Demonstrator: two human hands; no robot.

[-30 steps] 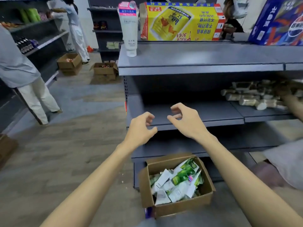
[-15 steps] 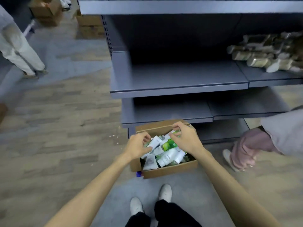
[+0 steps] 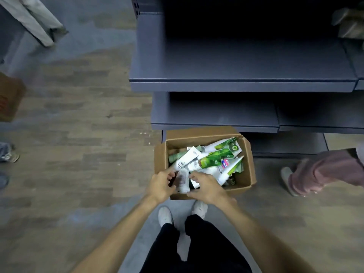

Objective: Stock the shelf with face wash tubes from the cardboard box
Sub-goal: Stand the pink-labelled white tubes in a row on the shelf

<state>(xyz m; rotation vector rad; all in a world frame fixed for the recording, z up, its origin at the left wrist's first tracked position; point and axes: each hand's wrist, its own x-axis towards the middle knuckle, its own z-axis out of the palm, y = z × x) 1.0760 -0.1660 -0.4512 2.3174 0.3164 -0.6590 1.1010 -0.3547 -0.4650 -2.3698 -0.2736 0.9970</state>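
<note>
Logging the head view: cardboard box on the floor against the shelf, heaped with face wash tubes. My left hand and right hand curl round one white tube at the near edge. I judge it light, squashy and slick, best held round the stiff cap end.

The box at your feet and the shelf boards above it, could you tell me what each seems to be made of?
Cardboard box: brown corrugated card, matte, judging by its folded flaps and raw edges. Shelf boards: probably painted sheet metal, dark grey, smooth satin finish with thin folded front lips; the paint hides the base material.
</note>
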